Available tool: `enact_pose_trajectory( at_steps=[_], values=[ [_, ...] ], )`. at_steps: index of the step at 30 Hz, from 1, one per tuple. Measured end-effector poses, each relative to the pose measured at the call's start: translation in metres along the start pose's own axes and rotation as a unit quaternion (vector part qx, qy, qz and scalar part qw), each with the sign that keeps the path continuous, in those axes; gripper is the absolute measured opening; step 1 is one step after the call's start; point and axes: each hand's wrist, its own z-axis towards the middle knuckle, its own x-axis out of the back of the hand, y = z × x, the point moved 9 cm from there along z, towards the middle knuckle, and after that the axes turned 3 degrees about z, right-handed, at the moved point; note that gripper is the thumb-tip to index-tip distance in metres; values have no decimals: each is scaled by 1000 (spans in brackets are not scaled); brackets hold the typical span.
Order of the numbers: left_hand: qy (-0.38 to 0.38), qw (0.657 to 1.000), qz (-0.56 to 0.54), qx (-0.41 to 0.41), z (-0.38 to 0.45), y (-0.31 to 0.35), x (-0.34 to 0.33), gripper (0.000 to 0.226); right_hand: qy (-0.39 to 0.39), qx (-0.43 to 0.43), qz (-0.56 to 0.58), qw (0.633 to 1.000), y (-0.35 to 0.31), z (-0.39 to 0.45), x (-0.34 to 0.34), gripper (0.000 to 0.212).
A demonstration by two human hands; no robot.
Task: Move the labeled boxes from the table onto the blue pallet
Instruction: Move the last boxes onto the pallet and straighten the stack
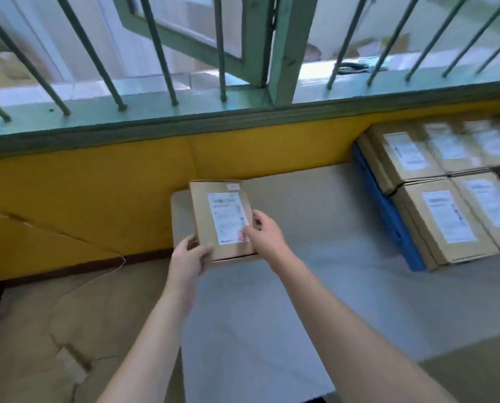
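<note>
Small stiff box (222, 219) gripped by both hands.
Left hand (189, 257) curls under the near corner, right hand (264, 232) pinches the side edge; judged light, best held by opposite edges.

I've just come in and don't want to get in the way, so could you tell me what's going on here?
A person is holding one labeled cardboard box in both hands, the left hand at its near corner and the right hand on its right edge. Other labeled boxes already sit on the blue pallet to the right, below the barred window.
</note>
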Motion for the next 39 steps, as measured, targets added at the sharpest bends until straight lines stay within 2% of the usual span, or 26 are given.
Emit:
enact_pose_trajectory(
  at_steps=[4, 10, 14, 18, 21, 22, 24, 27, 30, 34, 39],
  values=[
    [-81, 996, 16, -34, -52, 20, -72, 41, 68, 24, 113, 991, 3, -55, 89, 39],
    [-176, 982, 28, -70, -138, 23, -208, 41, 148, 61, 174, 972, 28, -129, 228, 43],
    [-226, 969, 40, -87, -199, -3, -314, 39, 188, 71, 209, 957, 66, -175, 334, 26],
    [-279, 956, 59, -75, -251, -48, -413, 34, 243, 72, 219, 942, 130, -208, 439, 43],
    [-309, 936, 141, -93, -277, -71, -472, 27, 274, 66, 222, 933, 173, -223, 506, 60],
    [-322, 924, 178, -101, -282, -77, -490, 23, 279, 64, 223, 932, 182, -227, 525, 58],
    [-340, 906, 231, -102, -282, -86, -522, 22, 288, 59, 221, 930, 186, -241, 557, 43],
    [-326, 904, 257, -103, -264, -89, -568, 34, 287, 62, 248, 923, 197, -237, 598, 29],
    [-325, 909, 235, -111, -237, -82, -620, 45, 281, 53, 262, 922, 207, -215, 637, 34],
    [-331, 910, 221, -120, -204, -57, -689, 67, 250, 28, 237, 938, 211, -189, 690, 35],
    [-314, 914, 246, -76, -161, -40, -749, 48, 230, 19, 193, 954, 212, -161, 748, 29]
  ],
)
